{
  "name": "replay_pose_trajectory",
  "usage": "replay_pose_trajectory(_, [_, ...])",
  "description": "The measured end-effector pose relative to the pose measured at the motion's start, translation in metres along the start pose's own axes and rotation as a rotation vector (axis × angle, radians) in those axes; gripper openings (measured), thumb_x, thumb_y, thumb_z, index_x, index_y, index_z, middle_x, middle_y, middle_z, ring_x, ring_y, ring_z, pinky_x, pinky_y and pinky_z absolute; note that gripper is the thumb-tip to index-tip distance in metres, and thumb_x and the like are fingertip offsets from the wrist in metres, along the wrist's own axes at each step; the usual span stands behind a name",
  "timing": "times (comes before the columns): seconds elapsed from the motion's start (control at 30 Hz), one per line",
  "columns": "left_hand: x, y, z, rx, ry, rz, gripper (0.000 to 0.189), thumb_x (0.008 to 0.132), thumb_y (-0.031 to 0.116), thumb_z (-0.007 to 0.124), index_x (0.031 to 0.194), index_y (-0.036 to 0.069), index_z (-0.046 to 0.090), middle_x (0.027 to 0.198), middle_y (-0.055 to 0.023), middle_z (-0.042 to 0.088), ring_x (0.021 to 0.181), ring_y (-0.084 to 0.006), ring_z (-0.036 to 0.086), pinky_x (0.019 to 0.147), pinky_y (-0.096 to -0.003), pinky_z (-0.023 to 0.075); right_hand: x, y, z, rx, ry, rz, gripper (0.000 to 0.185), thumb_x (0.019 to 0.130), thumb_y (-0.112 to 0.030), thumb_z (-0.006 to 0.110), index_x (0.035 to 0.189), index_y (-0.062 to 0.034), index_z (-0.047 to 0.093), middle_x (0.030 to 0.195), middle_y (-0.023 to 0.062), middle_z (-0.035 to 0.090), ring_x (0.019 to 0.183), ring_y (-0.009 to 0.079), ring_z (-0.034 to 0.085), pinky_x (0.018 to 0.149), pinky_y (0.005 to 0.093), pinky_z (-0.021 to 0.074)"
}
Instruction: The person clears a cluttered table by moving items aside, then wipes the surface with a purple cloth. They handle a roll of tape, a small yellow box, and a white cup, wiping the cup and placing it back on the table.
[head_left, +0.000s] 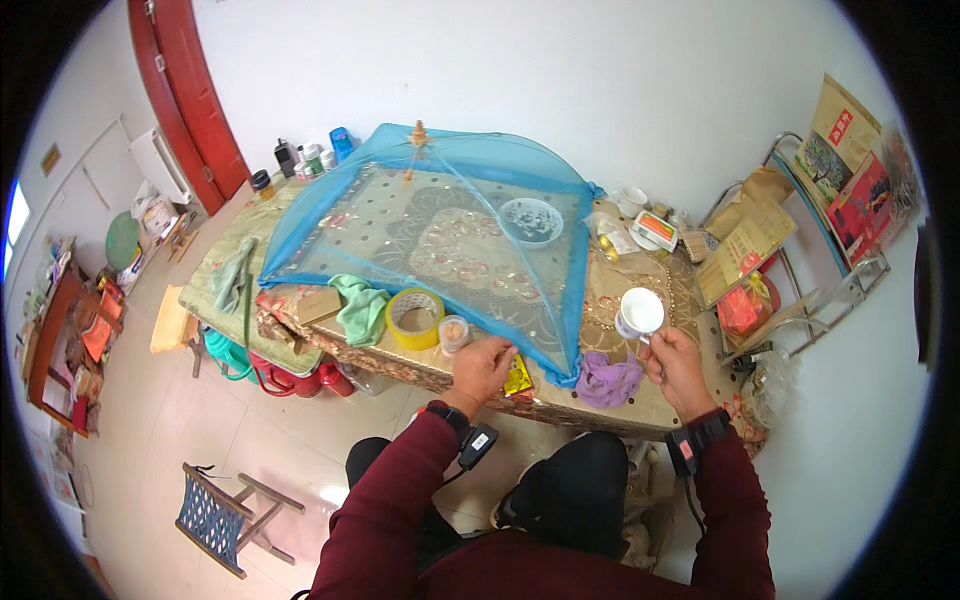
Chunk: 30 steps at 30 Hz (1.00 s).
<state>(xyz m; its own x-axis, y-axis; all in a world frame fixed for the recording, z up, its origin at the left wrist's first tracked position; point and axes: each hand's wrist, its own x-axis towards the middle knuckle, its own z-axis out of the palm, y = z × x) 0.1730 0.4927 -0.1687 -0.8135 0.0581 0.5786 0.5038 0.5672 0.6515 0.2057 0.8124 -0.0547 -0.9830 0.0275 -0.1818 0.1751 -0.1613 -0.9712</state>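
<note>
My right hand (676, 369) grips a white cup (642, 311) by its handle, over the right part of the table. A crumpled purple cloth (609, 379) lies just left of that hand. My left hand (484, 369) is at the table's front edge with its fingers curled, near the hem of a blue mesh food cover (582, 300). Whether the fingers pinch anything is hidden. Partly behind that hand lies a yellow packet (517, 377). A small clear jar (454, 334) and a roll of yellow tape (414, 319) stand to its left.
Under the mesh sits a patterned bowl (531, 222). Another white cup (630, 200) and a small box (655, 230) stand at the back right. A green cloth (361, 309) lies left of the tape. A folding stool (217, 521) is on the floor; a chair (847, 279) holds bags.
</note>
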Motion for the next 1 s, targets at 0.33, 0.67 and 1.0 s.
replay_pose_trajectory(0.33, [-0.028,0.071,-0.073,-0.725,-0.452,-0.381,0.076,0.073,-0.001,0.078,0.139,0.005,0.043,0.091,0.0011,0.058,0.083,-0.0084,0.057,0.073,-0.0247,0.0487,-0.044,0.017,0.096,-0.156,-0.585,0.192,0.015,0.097,-0.021,0.058,0.092,-0.0070,0.059,0.076,0.0019,0.059,0.055,0.0036,0.044,0.044,0.0190,0.0301])
replay_pose_trajectory(0.67, [-0.059,0.063,-0.096,-0.703,-0.320,-0.278,0.078,0.072,-0.002,0.080,0.140,0.003,0.043,0.123,-0.0068,0.061,0.108,-0.0143,0.060,0.089,-0.0303,0.0530,-0.053,0.040,0.127,-0.323,-0.741,-0.009,0.015,0.097,-0.024,0.058,0.096,-0.0094,0.058,0.083,-0.0003,0.059,0.057,0.0031,0.041,0.048,0.0193,0.0325])
replay_pose_trajectory(1.0, [-0.066,0.074,-0.067,-0.829,-0.322,-0.333,0.064,0.077,0.004,0.077,0.133,0.003,0.046,0.110,-0.0061,0.064,0.104,-0.0171,0.061,0.091,-0.0319,0.0503,-0.064,0.047,0.097,-0.164,-0.623,0.134,0.013,0.098,-0.022,0.057,0.095,-0.0093,0.058,0.078,0.0016,0.061,0.054,0.0035,0.040,0.046,0.0201,0.0306])
